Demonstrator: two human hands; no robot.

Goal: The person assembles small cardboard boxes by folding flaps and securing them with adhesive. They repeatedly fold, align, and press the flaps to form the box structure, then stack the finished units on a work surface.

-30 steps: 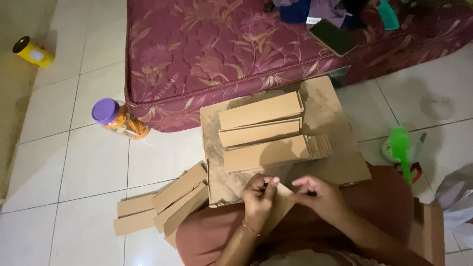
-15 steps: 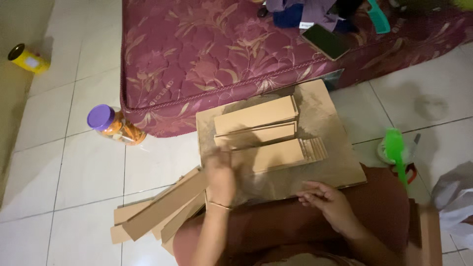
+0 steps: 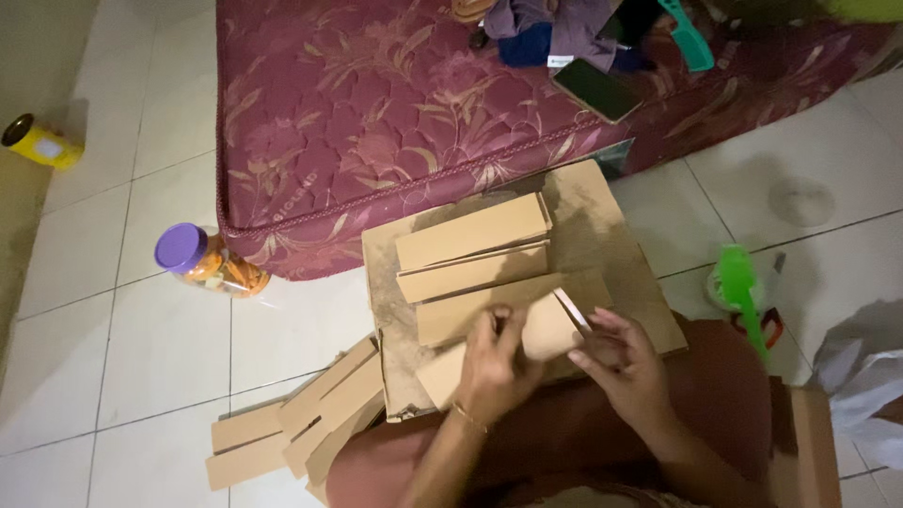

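While half a second earlier the left hand was stretched out to the loose pile at lower left and the right hand was resting idle, both are now meeting at lower centre of the frame on a single cardboard strip (image 3: 527,331). The left hand (image 3: 494,362) is closing its fingers over the near half of that strip, clamped on it; the right hand (image 3: 616,362) is pinching the strip's raised far end between thumb and fingertips, where a pale edge is lifting. The strip is lying tilted across the near edge of the large cardboard sheet (image 3: 611,235), which is sitting flat on the person's lap and the floor. Above the hands, at centre frame, a stack of cut strips (image 3: 470,249) is lying in rows on the sheet. At lower left, a loose pile of strips (image 3: 301,423) is fanning out on the tiled floor (image 3: 141,329). Judged from the change, a fresh piece is coming off the pile and being worked, so the job appears to be continuing one strip at a time. Also listed: purple-lidded jar (image 3: 202,261) at left, maroon mattress (image 3: 376,103) across the top, green-handled tool (image 3: 738,282) at right.
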